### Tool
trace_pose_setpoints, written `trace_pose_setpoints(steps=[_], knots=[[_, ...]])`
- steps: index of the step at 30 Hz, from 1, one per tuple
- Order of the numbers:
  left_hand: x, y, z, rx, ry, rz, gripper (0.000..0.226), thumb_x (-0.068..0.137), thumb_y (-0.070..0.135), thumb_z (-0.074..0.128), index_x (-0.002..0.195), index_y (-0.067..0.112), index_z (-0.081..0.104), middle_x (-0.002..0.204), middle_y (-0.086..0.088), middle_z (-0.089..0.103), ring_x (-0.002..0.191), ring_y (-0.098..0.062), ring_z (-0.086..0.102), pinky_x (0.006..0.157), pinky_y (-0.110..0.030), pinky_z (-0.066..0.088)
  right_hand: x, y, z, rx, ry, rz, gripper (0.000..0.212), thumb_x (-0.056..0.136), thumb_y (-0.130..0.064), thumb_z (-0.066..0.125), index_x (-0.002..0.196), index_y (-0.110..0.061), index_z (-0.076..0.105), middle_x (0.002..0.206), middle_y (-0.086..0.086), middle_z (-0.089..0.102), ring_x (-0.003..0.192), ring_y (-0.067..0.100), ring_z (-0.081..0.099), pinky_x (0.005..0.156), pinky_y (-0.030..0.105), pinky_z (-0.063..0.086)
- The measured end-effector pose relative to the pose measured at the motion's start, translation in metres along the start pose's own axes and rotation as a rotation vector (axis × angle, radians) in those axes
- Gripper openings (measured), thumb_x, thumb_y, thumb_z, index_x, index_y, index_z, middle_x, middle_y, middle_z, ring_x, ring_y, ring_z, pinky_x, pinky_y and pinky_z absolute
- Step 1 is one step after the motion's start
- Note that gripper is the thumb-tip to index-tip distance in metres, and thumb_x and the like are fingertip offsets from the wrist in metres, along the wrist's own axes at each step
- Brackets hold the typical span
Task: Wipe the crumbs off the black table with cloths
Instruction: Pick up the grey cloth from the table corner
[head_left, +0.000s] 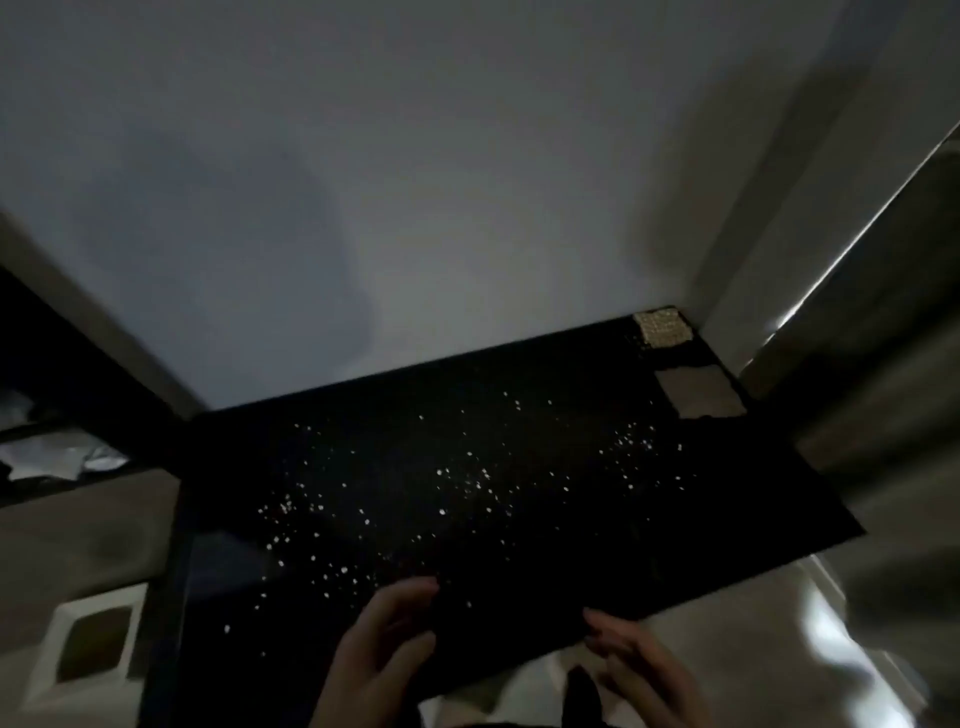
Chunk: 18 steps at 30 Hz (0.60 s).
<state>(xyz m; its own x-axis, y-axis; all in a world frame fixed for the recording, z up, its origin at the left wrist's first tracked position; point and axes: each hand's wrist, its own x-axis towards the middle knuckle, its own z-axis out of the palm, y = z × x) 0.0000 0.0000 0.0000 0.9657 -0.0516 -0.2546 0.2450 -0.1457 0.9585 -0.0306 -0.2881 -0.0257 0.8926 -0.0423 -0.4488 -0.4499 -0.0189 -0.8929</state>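
Likely light and limp, the folded grey cloth (701, 391) at the black tabletop's (519, 426) far-right corner suits an edge pinch; the left hand (382, 644) and right hand (641, 662) hover released, grasping nothing.

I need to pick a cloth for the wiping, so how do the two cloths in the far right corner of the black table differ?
The waffle-textured cloth is pale yellowish with a grid pattern; the plain grey cloth looks smooth. The waffle one lies farther back in the corner and looks smaller; the grey one lies nearer. Both lie flat on the black table, untouched.
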Motion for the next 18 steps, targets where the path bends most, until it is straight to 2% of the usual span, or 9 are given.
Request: trace_pose_setpoints(steps=[2,3,4,6,7,10,13,15,18], knots=[[0.006,0.0,0.027,-0.003,0.017,-0.012,0.043,0.071,0.027,0.071,0.113,0.035,0.07,0.123,0.0,0.071,0.115,-0.015,0.066,0.1,-0.027,0.052,0.011,-0.009,-0.027,0.038,-0.026,0.046,0.036,0.096,0.008,0.058,0.101,-0.023,0.077,0.121,0.016,0.071,0.092,-0.002,0.073,0.083,0.015,0.056],[0.006,0.004,0.041,-0.008,0.02,-0.01,0.042,0.072,0.025,0.07,0.113,0.035,0.07,0.122,0.0,0.071,0.115,-0.015,0.066,0.098,-0.027,0.053,0.017,-0.009,-0.041,0.026,-0.062,0.028,0.028,0.094,-0.003,0.066,0.104,-0.027,0.078,0.119,0.014,0.073,0.098,0.001,0.072,0.087,0.021,0.056],[0.006,0.006,0.054,0.007,0.015,-0.028,0.041,0.075,0.019,0.069,0.113,0.035,0.071,0.121,0.0,0.071,0.114,-0.015,0.067,0.096,-0.025,0.054,0.021,-0.014,-0.054,-0.01,-0.091,0.018,0.019,0.087,-0.029,0.078,0.106,-0.036,0.079,0.116,0.007,0.076,0.106,0.005,0.071,0.093,0.029,0.055],[0.005,0.006,0.078,0.016,0.05,-0.067,0.043,0.076,0.015,0.066,0.113,0.036,0.07,0.122,-0.001,0.071,0.115,-0.014,0.066,0.095,-0.025,0.054,0.024,-0.013,-0.077,-0.012,-0.113,0.017,0.062,0.056,-0.08,0.08,0.108,-0.046,0.075,0.114,-0.004,0.076,0.114,0.01,0.068,0.099,0.041,0.054],[0.004,0.008,0.088,0.001,0.061,-0.085,0.041,0.077,0.019,0.067,0.115,0.035,0.07,0.123,-0.001,0.07,0.116,-0.016,0.066,0.097,-0.031,0.054,0.027,-0.016,-0.086,-0.007,-0.123,0.017,0.072,0.05,-0.088,0.075,0.109,-0.047,0.074,0.115,-0.006,0.075,0.116,0.011,0.068,0.1,0.044,0.054],[-0.002,0.012,0.111,-0.004,0.069,-0.11,0.042,0.079,0.033,0.067,0.121,0.03,0.067,0.124,-0.003,0.069,0.119,-0.02,0.065,0.1,-0.044,0.052,0.04,-0.028,-0.108,-0.029,-0.184,-0.017,0.061,0.065,-0.082,0.071,0.114,-0.045,0.072,0.121,-0.007,0.073,0.12,0.012,0.065,0.105,0.049,0.051],[-0.006,0.012,0.124,0.009,0.091,-0.122,0.04,0.085,0.024,0.062,0.124,0.022,0.065,0.123,0.002,0.069,0.116,-0.011,0.066,0.098,-0.029,0.054,0.051,-0.034,-0.117,-0.054,-0.219,-0.048,0.045,0.081,-0.066,0.068,0.118,-0.042,0.07,0.125,-0.007,0.071,0.123,0.012,0.063,0.106,0.047,0.051],[-0.003,0.011,0.127,0.004,0.105,-0.124,0.038,0.086,0.02,0.059,0.124,0.019,0.065,0.123,0.003,0.069,0.116,-0.008,0.065,0.092,-0.017,0.052,0.058,-0.039,-0.115,-0.05,-0.222,-0.063,0.045,0.083,-0.065,0.068,0.12,-0.039,0.07,0.126,-0.007,0.07,0.124,0.012,0.063,0.104,0.042,0.052],[0.013,0.011,0.123,-0.001,0.108,-0.115,0.031,0.093,0.009,0.06,0.123,0.017,0.065,0.122,0.004,0.069,0.115,-0.008,0.065,0.088,-0.012,0.051,0.068,-0.043,-0.112,-0.05,-0.2,-0.055,0.046,0.086,-0.056,0.07,0.124,-0.031,0.07,0.126,-0.004,0.071,0.125,0.014,0.063,0.105,0.042,0.052]])
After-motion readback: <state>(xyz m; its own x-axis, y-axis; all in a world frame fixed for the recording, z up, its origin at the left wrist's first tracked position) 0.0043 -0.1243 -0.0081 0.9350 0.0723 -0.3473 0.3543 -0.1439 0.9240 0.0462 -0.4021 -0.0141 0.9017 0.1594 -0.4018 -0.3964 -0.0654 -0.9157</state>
